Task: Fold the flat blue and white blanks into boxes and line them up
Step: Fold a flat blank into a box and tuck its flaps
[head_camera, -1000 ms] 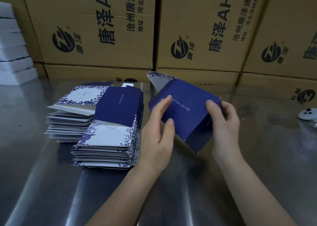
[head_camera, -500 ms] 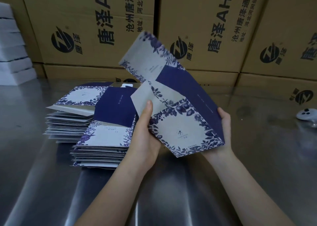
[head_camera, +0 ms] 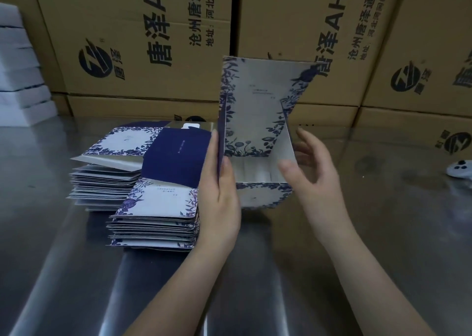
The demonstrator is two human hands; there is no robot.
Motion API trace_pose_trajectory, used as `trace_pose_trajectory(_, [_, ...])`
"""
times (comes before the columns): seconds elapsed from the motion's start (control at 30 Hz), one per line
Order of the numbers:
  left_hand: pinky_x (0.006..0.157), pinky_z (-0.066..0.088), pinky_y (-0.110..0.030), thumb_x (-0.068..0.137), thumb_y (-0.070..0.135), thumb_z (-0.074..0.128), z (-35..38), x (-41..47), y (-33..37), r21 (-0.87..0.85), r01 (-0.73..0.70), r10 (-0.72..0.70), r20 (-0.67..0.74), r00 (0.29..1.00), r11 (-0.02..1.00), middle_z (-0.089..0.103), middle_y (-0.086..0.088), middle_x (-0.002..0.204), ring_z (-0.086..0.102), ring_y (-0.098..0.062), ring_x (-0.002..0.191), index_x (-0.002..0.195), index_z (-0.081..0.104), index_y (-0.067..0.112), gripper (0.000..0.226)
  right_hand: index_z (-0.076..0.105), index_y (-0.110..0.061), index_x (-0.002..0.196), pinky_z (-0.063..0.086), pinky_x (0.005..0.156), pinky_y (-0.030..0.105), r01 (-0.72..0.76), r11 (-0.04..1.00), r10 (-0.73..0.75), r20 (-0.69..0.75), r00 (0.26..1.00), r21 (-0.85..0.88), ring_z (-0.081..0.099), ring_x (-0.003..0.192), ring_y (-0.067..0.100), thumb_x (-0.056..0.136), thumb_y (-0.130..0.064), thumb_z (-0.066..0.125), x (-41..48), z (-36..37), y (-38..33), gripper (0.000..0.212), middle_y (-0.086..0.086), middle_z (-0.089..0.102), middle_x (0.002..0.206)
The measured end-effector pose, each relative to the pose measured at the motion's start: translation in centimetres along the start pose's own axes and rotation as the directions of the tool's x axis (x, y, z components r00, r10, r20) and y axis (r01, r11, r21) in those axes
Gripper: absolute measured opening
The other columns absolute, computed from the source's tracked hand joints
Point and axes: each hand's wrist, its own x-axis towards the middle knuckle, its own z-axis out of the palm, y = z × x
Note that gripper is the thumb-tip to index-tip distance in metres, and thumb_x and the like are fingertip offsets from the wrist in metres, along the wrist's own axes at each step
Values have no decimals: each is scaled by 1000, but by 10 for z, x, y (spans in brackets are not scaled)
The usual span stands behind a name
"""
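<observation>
Standing on the steel table [head_camera: 76, 272], just right of the blank piles: one half-formed box [head_camera: 258, 198], top open, pale inside visible; tall white flap with blue floral border upright at its back edge; front wall low, same floral print.

Left hand [head_camera: 222, 192] on the box's left wall, which is dark blue outside; the wall's edge runs between thumb and fingers, thumb on the inner side, fingers nearly straight along the outer side; a light pinch, not a fist.

Right hand [head_camera: 314, 172] beside the box's right wall, fingers spread and relaxed, nothing in it; motion-blurred, so contact with the wall cannot be judged.

Near stack of blanks [head_camera: 153, 223] flat on the table, touching or just beside the left wrist; top blank shows a dark blue panel above a white floral one; far stack of blanks [head_camera: 102, 182] behind and left of it, sheets slightly fanned.

Brown cartons [head_camera: 143, 42] with black print form a wall along the table's far edge; white slabs [head_camera: 20, 80] piled at far left; small white device [head_camera: 459, 173] with dark spots on the table at the right edge, well apart from the box.
</observation>
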Motion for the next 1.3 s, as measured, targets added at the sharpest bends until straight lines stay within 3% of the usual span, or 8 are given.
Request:
trace_pose_trajectory(0.23, [100, 28, 3, 106, 27, 40, -1, -1, -10, 49, 87, -91, 69, 994, 995, 36, 46, 137, 30, 29, 126, 151, 30, 46, 50, 59, -35, 111, 43, 76, 7, -2, 998, -10, -210, 978, -57, 60, 95, -5, 89, -38, 55, -3, 5, 6, 23, -21, 65, 103])
trace_pose_trajectory(0.53, [117, 32, -29, 93, 55, 44, 5, -4, -2, -32, 116, -116, -6, 993, 993, 50, 25, 143, 42, 9, 133, 148, 41, 35, 59, 34, -46, 131, 29, 42, 14, -29, 986, -14, -254, 967, -163, 35, 40, 6, 96, -24, 39, -9, 7, 2, 42, -10, 40, 47])
trace_pose_trajectory(0.67, [98, 27, 4, 94, 34, 40, 9, -13, -12, 94, 77, -74, -40, 996, 993, 39, 51, 127, 34, 32, 119, 151, 35, 39, 57, 29, -38, 139, 48, 76, 23, -34, 951, -31, -205, 978, -307, 60, 88, 4, 93, -15, 44, -9, 7, -6, 54, -24, 60, 97])
trace_pose_trajectory(0.77, [101, 28, 2, 90, 25, 36, 11, -16, -13, 153, 56, -51, -33, 998, 987, 37, 46, 134, 33, 30, 121, 152, 30, 40, 64, 45, -9, 136, 39, 105, 42, 147, 862, -308, -270, 912, -486, 45, 126, 19, 83, 0, 53, -12, 10, -22, 55, 7, 50, 134])
trace_pose_trajectory(0.87, [113, 30, -17, 93, 26, 39, 10, -16, -12, 177, 49, -42, -44, 998, 983, 41, 27, 148, 36, 14, 133, 152, 30, 41, 62, 65, 4, 99, 46, 87, 41, 451, 667, -685, -249, 685, -593, 57, 101, 26, 74, 10, 49, -22, 18, -34, 30, 20, 62, 104])
trace_pose_trajectory(0.93, [115, 34, -32, 97, 26, 43, 8, -17, -12, 183, 69, -63, -36, 997, 981, 45, 16, 151, 41, -1, 137, 151, 31, 44, 58, 65, 2, 78, 47, 74, 30, 555, 668, -705, -181, 686, -496, 60, 78, 22, 74, 12, 44, -30, 29, -39, 24, 15, 64, 81])
trace_pose_trajectory(1.1, [117, 32, -34, 102, 4, 44, 8, -17, -13, 180, 61, -56, -34, 998, 982, 45, 9, 152, 40, -4, 140, 138, 30, 53, 62, 56, -15, 96, 40, 72, 24, 78, 813, -67, 40, 997, -576, 54, 86, 15, 85, -1, 44, -16, 46, -31, 21, 1, 59, 95])
trace_pose_trajectory(1.3, [112, 25, -9, 103, 9, 40, 6, -15, -34, 233, 151, -149, -29, 988, 961, 40, 17, 153, 33, 5, 139, 153, 33, 34, 55, 55, -12, 107, 40, 69, 29, -206, 566, 515, 148, 844, -798, 51, 82, 24, 95, -22, 48, 29, 50, -10, 17, 9, 59, 109])
